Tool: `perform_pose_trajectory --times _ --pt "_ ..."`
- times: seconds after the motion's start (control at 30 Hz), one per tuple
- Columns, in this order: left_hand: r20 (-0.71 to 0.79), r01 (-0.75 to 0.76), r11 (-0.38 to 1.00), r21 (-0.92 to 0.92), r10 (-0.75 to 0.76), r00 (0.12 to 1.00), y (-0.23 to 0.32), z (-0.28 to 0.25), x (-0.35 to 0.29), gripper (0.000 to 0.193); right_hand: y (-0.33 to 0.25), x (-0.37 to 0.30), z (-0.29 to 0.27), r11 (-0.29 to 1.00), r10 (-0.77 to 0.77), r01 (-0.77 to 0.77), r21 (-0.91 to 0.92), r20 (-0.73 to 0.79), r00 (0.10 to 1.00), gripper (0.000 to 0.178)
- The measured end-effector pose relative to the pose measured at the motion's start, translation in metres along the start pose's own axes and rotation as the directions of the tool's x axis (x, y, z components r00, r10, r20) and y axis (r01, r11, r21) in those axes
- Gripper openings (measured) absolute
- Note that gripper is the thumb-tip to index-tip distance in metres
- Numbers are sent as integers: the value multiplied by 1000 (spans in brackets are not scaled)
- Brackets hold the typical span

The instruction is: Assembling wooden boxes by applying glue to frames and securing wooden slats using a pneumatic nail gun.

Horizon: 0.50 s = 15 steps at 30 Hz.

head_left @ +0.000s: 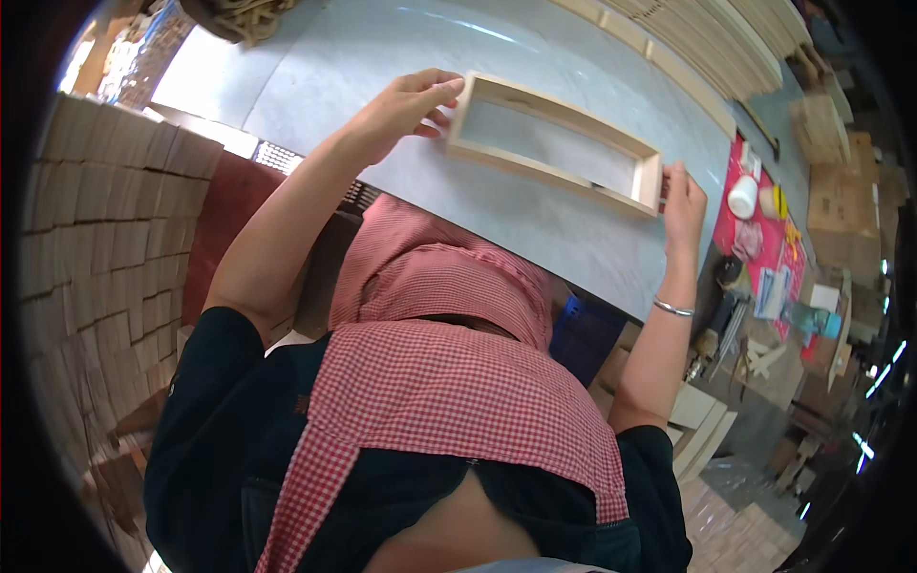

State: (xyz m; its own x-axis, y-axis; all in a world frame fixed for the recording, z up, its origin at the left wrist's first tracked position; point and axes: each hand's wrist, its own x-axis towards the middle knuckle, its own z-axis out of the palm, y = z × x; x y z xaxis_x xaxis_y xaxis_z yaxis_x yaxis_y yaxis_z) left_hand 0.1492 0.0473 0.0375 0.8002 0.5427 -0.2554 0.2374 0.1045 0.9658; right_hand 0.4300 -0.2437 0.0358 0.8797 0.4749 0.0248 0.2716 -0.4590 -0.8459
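A long rectangular frame of pale wood [546, 174] is held over the grey tabletop [330, 72], its middle showing the surface beyond. My left hand [409, 107] is closed at the frame's left end, thumb and fingertips against the short side. At the opposite end my right hand [684, 202] has its fingers curled against the right short side. A silvery bangle circles my right wrist. Whether the frame rests on the table or is slightly raised, I cannot tell.
Wooden blocks [105, 205] are stacked high at left. Pale boards [712, 43] lie in piles at the far right, beside a long wooden strip [659, 67]. A red cloth [731, 181] bears a white jar [742, 197]. Below the table edge is a blue crate [585, 339].
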Motion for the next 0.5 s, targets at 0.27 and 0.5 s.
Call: perform_pose_trajectory --times 0.27,0.5 --pt "-92 66 997 49 -62 994 12 1 45 40 5 18 1 998 60 -60 -13 38 997 42" --pt "-65 71 997 -2 -71 995 8 1 65 32 0 20 7 997 36 -44 70 105 994 45"
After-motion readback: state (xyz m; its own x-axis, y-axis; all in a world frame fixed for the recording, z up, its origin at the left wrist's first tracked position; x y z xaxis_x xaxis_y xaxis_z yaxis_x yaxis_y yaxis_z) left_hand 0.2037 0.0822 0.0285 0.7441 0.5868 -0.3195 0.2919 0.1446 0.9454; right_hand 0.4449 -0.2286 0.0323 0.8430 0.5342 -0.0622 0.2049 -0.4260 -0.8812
